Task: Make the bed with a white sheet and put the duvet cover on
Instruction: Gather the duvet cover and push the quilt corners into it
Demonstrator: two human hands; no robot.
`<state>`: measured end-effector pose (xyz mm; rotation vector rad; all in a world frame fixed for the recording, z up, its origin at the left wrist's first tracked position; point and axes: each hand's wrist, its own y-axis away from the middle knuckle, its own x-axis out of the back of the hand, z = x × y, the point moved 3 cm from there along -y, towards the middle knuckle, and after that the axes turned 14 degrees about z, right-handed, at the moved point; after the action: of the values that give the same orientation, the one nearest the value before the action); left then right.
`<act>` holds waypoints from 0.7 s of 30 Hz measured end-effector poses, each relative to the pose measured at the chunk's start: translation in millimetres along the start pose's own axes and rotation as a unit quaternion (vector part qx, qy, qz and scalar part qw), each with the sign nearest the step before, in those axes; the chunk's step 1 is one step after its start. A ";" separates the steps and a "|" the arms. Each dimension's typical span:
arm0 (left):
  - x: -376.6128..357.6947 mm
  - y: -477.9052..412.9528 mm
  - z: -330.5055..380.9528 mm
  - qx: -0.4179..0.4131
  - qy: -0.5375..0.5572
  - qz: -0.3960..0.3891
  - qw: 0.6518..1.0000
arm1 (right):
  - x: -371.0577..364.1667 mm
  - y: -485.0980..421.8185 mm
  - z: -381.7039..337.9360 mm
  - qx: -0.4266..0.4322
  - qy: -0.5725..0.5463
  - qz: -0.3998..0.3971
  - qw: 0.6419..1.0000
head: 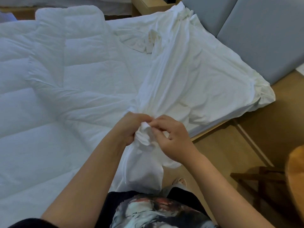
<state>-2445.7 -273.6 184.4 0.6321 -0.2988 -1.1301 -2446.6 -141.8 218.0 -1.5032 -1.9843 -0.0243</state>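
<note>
A bed is seen from above, at its side edge near the grey headboard (263, 30). A quilted white duvet (57, 79) is spread across the mattress, away from the headboard. A crumpled white duvet cover (189, 76) lies over the headboard end of the bed and is drawn toward the viewer in a gathered rope of cloth.

A bunched corner of that cover is held at the bed's edge. The left hand (130, 127) is closed around the gathered cloth; the fingers of the right hand (171, 137) are pinched on its tip. Whether a duvet corner or a tie is inside the bunch cannot be told.

The step appears to be fixing or locating a corner. It would be done well if the corner seam were found first, the cloth kept untwisted, and the grip held firm until the corner is seated.

The cover, the only container here, looks largely unfilled, since the duvet is seen lying outside it.
</note>
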 end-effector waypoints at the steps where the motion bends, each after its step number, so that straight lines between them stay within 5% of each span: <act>1: -1.7 1.5 4.0 -0.019 0.035 0.013 0.999 | 5.7 -1.1 9.1 -0.050 -0.034 0.041 0.997; 5: -12.3 9.1 25.9 -0.024 0.235 -0.055 0.970 | 13.5 -11.2 47.6 -0.210 -0.017 0.064 0.975; 11: -24.9 10.9 35.5 0.005 0.084 -0.051 0.995 | 14.8 -37.1 37.8 -0.084 0.036 0.118 0.989; 16: -21.8 5.3 29.3 0.047 0.113 -0.125 0.985 | 28.7 -36.9 11.1 -0.053 0.015 0.233 0.971; 19: -31.6 9.5 28.0 0.053 0.095 -0.128 0.986 | 10.7 -32.7 -14.7 0.014 0.053 0.097 0.994; 21: -35.9 7.7 29.0 0.061 0.059 -0.055 0.995 | 1.8 -26.8 -13.4 0.027 0.073 0.010 0.997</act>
<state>-2470.0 -248.1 215.2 0.8293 -0.2357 -1.1811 -2463.8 -154.7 239.0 -1.4461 -1.8393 -0.0695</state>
